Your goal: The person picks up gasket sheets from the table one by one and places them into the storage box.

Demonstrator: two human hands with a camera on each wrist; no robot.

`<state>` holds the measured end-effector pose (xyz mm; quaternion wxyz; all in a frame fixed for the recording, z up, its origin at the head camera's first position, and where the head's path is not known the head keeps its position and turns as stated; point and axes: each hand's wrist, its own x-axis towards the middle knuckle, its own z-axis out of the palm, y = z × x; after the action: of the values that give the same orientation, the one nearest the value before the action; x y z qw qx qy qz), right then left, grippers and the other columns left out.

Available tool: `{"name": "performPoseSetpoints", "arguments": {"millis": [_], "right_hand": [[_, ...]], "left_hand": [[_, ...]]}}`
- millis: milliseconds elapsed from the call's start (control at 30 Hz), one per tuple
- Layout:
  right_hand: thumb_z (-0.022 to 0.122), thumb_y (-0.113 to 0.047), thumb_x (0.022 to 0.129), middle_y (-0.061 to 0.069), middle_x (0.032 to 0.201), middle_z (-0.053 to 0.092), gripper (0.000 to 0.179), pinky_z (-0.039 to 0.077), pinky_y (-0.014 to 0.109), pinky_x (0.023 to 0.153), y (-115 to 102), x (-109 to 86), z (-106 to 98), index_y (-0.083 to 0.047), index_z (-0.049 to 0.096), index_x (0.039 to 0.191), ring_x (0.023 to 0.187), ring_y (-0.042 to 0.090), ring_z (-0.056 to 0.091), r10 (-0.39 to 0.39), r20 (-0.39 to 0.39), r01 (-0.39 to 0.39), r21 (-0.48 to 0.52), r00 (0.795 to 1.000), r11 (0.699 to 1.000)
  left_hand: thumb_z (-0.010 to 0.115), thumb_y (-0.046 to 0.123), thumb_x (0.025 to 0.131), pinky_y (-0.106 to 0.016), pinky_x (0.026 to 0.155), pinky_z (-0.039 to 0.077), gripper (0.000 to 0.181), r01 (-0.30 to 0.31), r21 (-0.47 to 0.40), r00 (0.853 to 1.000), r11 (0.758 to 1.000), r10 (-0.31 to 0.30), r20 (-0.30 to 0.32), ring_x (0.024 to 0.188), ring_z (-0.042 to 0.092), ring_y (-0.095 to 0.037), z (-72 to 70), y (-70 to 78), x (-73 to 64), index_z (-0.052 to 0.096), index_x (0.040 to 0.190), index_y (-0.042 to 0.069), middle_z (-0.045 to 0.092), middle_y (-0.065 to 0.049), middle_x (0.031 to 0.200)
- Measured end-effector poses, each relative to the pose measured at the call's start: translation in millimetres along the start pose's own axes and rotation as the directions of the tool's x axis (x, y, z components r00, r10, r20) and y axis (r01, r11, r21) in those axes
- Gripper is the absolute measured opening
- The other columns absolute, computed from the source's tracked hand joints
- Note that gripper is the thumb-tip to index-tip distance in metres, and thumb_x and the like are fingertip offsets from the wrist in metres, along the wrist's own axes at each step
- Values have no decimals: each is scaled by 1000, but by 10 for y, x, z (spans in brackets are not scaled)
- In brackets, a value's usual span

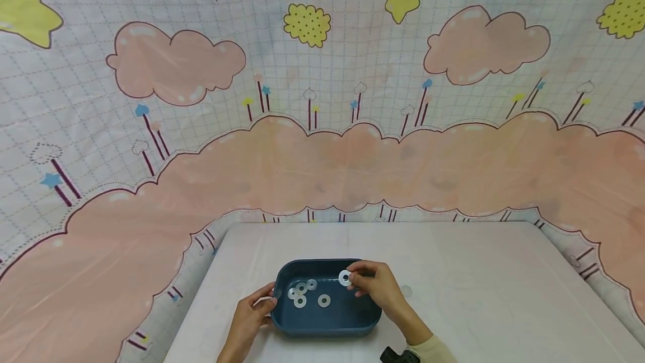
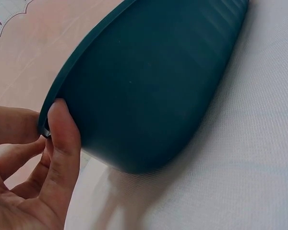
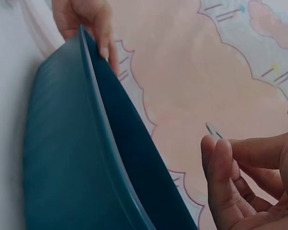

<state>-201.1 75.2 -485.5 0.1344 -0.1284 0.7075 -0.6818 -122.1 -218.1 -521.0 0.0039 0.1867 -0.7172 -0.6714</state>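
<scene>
Dark teal rectangular tray [image 1: 347, 317], rounded corners, on white-covered bench [image 1: 484, 290]. Left hand [image 1: 249, 310] at tray's left end, fingers pinching the rim; left wrist view shows one digit flat to the outer wall. Right hand [image 1: 377, 283] over the right part of the tray, fingers pinching one flat ring washer [image 1: 341, 279] by its edge, washer clear of the tray floor; right wrist view has it nearly edge-on between the fingertips. Inside tray: four washers [image 1: 296, 302] bunched left of centre, plus a single washer [image 1: 320, 301] lying apart, right of the bunch. Faint round patch [image 1: 406, 291] on bench just right of right hand, can't tell what. Black wrist device [image 1: 399, 355] and pale yellow sleeve [image 1: 432, 350] on right arm. Cloud-and-star printed cloth [image 1: 353, 172] behind.
</scene>
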Motion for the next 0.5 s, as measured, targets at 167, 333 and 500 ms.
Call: {"name": "performPoseSetpoints", "arguments": {"millis": [167, 333, 500], "right_hand": [[67, -4, 89, 8, 87, 67, 22, 57, 24, 60, 29, 15, 86, 6, 67, 108, 76, 21, 72, 5, 23, -6, 20, 1000, 1000], [68, -5, 90, 10, 89, 65, 22, 57, 24, 60, 38, 19, 176, 6, 67, 108, 76, 21, 73, 11, 41, -12, 40, 999, 999], [67, -4, 89, 8, 87, 64, 21, 57, 25, 60, 64, 31, 271, 6, 68, 107, 77, 24, 74, 22, 64, -26, 57, 998, 998]], "left_hand": [[63, 3, 92, -29, 61, 54, 47, 4, 8, 1000, 1000, -4, -3, 85, 61, -16, -2, -3, 3, 54, 137, -2, 54, -17, 119], [63, 3, 92, -29, 61, 54, 47, 3, 16, 1000, 1000, -3, -10, 86, 62, -16, -5, -9, 10, 54, 138, -1, 54, -17, 119], [63, 3, 91, -29, 61, 54, 47, 3, 18, 1000, 1000, -3, -15, 86, 62, -16, 0, -11, 9, 55, 137, -2, 55, -16, 119]]}}
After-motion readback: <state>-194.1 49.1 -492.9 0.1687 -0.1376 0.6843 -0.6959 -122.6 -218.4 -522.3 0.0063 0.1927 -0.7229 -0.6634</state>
